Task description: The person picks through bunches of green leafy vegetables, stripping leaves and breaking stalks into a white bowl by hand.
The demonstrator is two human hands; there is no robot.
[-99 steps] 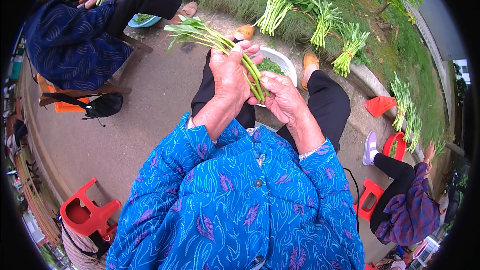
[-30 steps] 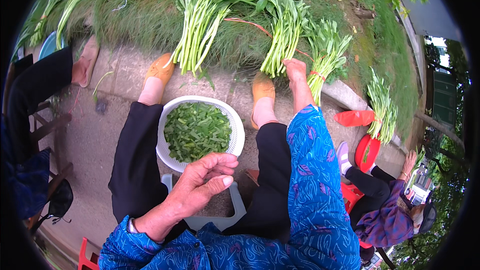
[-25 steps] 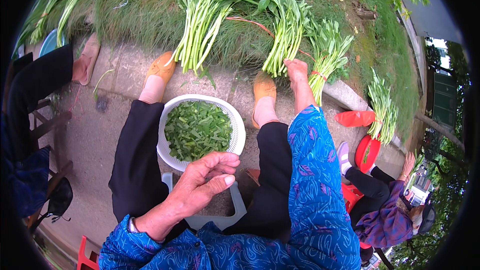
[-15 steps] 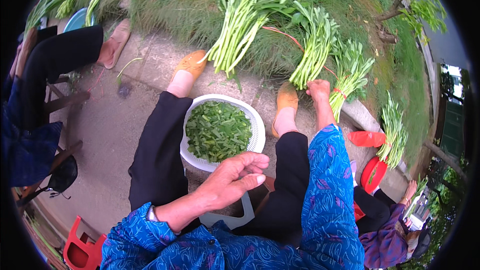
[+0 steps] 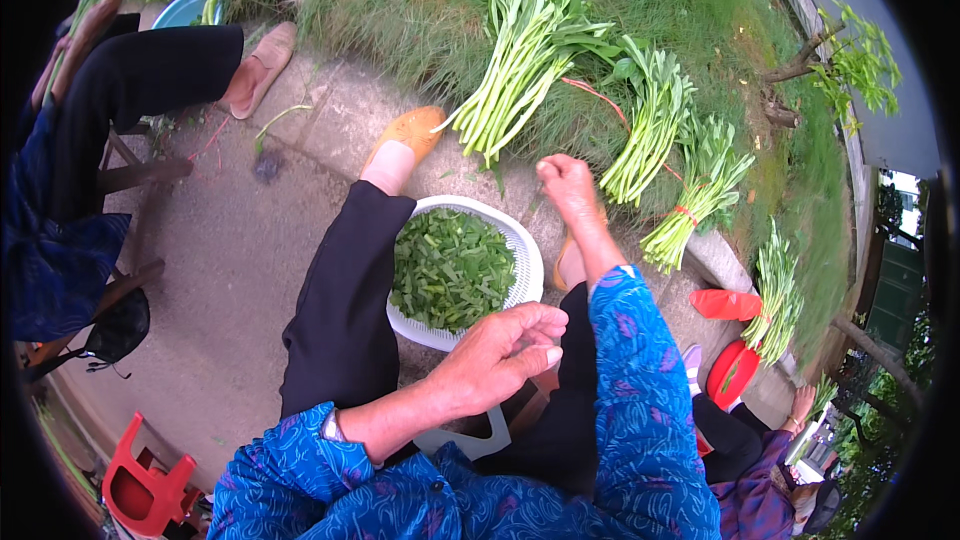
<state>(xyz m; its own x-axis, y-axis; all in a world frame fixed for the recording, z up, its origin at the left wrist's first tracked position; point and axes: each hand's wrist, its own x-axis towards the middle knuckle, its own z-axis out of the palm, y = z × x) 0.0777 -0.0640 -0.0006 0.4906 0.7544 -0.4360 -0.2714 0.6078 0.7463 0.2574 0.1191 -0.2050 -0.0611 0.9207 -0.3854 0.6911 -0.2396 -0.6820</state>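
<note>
A white plastic basket (image 5: 533, 265) holding chopped green leaves (image 5: 455, 270) stands on the paving between my feet. My left hand (image 5: 510, 350) hovers just in front of its near rim, fingers loosely curled and thumb apart, with nothing visible in it. Beyond the basket's right side, my right hand (image 5: 570, 186) is closed in a fist; anything inside is hidden. It sits between a large loose bundle of leafy green stalks (image 5: 520, 65) and a second bundle (image 5: 645, 130), both lying at the grass edge. A third bundle (image 5: 697, 195), tied with a red band, lies farther right.
At left a person sits on a wooden chair (image 5: 145, 175), near a blue basin (image 5: 182, 10). A red plastic stool (image 5: 145, 485) stands at lower left. On the right are another tied bundle (image 5: 778, 295), a red basin (image 5: 735, 372) and another person. Grass (image 5: 400, 50) borders the paving.
My right hand has moved left, away from the second bundle's stalk ends, toward the space beside the large bundle. My left hand keeps its pose by the basket. The whole view has shifted slightly.
</note>
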